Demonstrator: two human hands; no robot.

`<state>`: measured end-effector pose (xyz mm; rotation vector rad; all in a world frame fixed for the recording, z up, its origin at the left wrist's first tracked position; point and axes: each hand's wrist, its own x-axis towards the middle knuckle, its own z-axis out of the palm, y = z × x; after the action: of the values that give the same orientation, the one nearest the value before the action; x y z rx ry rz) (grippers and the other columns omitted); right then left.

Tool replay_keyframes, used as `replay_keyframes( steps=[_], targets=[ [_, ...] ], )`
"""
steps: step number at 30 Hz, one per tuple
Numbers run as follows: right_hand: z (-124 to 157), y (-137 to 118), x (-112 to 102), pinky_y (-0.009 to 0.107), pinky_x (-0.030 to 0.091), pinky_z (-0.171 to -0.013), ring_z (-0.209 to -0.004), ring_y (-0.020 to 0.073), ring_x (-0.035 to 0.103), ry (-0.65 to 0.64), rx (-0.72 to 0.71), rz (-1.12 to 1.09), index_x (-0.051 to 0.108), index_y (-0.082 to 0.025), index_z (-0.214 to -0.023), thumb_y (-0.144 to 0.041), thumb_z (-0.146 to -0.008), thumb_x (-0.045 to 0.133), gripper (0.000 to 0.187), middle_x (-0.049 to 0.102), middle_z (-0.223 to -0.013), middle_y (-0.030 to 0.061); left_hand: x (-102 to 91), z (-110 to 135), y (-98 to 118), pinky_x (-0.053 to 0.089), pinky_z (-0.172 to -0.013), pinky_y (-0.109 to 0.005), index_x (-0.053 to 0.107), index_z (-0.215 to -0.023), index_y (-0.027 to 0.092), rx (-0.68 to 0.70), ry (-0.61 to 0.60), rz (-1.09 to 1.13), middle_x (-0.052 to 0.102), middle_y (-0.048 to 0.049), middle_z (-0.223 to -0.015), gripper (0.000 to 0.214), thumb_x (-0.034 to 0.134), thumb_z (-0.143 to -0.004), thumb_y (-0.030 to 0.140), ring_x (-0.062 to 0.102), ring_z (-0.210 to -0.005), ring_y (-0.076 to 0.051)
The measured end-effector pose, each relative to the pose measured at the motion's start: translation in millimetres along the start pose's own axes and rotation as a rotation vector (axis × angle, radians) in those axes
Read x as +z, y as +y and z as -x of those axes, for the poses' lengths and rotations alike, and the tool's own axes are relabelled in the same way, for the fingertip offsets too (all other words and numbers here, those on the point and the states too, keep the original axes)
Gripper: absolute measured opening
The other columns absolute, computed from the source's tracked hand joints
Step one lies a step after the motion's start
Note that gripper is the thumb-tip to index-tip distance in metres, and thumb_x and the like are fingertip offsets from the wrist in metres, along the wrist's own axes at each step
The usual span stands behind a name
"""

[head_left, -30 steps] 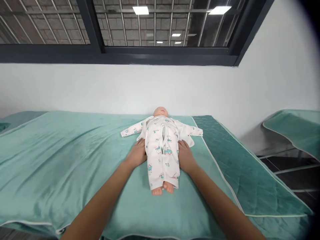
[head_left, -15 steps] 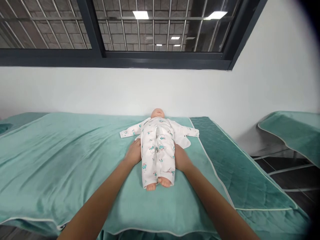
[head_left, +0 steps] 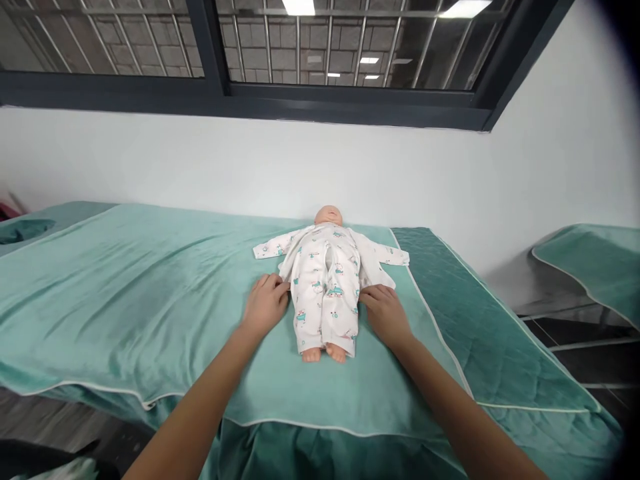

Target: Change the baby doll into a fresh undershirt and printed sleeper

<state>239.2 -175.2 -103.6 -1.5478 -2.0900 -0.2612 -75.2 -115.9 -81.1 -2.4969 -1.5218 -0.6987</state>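
A baby doll (head_left: 329,215) lies on its back, head toward the wall and bare feet toward me. It wears a white printed baby shirt (head_left: 376,265), its sleeves spread to both sides and its hem flaring out at the waist. White printed baby trousers (head_left: 325,313) cover its belly and legs. My left hand (head_left: 267,303) is at the left side of the trousers, fingers closed in a pinch at their edge by the shirt hem. On the other side my right hand (head_left: 385,313) pinches the right edge of the trousers, just under the shirt flap.
A light green sheet (head_left: 165,287) covers the bed, over a darker quilted cover (head_left: 480,333) on the right. Behind stands a white wall (head_left: 225,167) below a barred window (head_left: 350,53). Another green-covered surface (head_left: 595,260) is at the far right.
My hands have drawn slightly outward from the trousers' sides, fingers now pinching at their edges. The camera view has shifted a little; the doll lies in the same pose.
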Motion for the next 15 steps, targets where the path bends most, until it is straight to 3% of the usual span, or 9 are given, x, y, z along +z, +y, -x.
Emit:
replay_keyframes(
  steps=[4, 6, 8, 12, 15],
  targets=[
    [37, -18, -18, 0.027, 0.037, -0.095, -0.109, 0.0104, 0.051, 0.110, 0.075, -0.155, 0.062, -0.023, -0.116, -0.011, -0.091, 0.042, 0.034, 0.060, -0.115, 0.0015, -9.0, 22, 11, 0.036, -0.090, -0.027, 0.067, -0.100, 0.019, -0.021, 0.014, 0.253, 0.059, -0.0047, -0.104, 0.035, 0.039, -0.097, 0.040, 0.046, -0.098, -0.011],
    [48, -40, -30, 0.027, 0.041, -0.098, -0.114, 0.0106, 0.050, 0.154, 0.108, -0.235, 0.056, -0.022, -0.122, -0.018, -0.092, 0.046, 0.031, 0.057, -0.121, 0.0033, -13.2, 35, 18, 0.036, -0.090, -0.026, 0.065, -0.089, 0.015, -0.064, -0.051, 0.394, 0.060, -0.0038, -0.098, 0.040, 0.038, -0.097, 0.045, 0.047, -0.094, -0.009],
    [51, -69, -40, 0.028, 0.042, -0.104, -0.122, 0.0111, 0.047, 0.112, 0.078, -0.289, 0.053, -0.024, -0.125, -0.025, -0.091, 0.051, 0.034, 0.053, -0.129, 0.0033, -16.7, 46, 26, 0.035, -0.089, -0.025, 0.062, -0.083, 0.014, -0.094, -0.126, 0.490, 0.060, -0.0030, -0.095, 0.043, 0.039, -0.096, 0.048, 0.048, -0.093, -0.009],
    [39, -119, -50, 0.043, 0.031, -0.118, -0.140, 0.0182, 0.031, -0.030, 0.020, -0.233, 0.058, -0.025, -0.113, -0.032, -0.088, 0.056, 0.026, 0.039, -0.145, -0.0008, -19.9, 57, 41, 0.033, -0.090, -0.026, 0.059, -0.078, 0.013, -0.136, -0.214, 0.538, 0.060, -0.0022, -0.088, 0.046, 0.042, -0.094, 0.052, 0.047, -0.090, -0.009],
    [29, -135, -42, 0.054, 0.020, -0.120, -0.145, 0.0238, 0.021, -0.054, 0.035, -0.135, 0.060, -0.021, -0.102, -0.028, -0.086, 0.056, 0.018, 0.034, -0.150, -0.0014, -21.4, 59, 49, 0.032, -0.092, -0.026, 0.058, -0.075, 0.012, -0.182, -0.238, 0.576, 0.058, -0.0016, -0.082, 0.046, 0.040, -0.095, 0.050, 0.047, -0.086, -0.009]
  ],
)
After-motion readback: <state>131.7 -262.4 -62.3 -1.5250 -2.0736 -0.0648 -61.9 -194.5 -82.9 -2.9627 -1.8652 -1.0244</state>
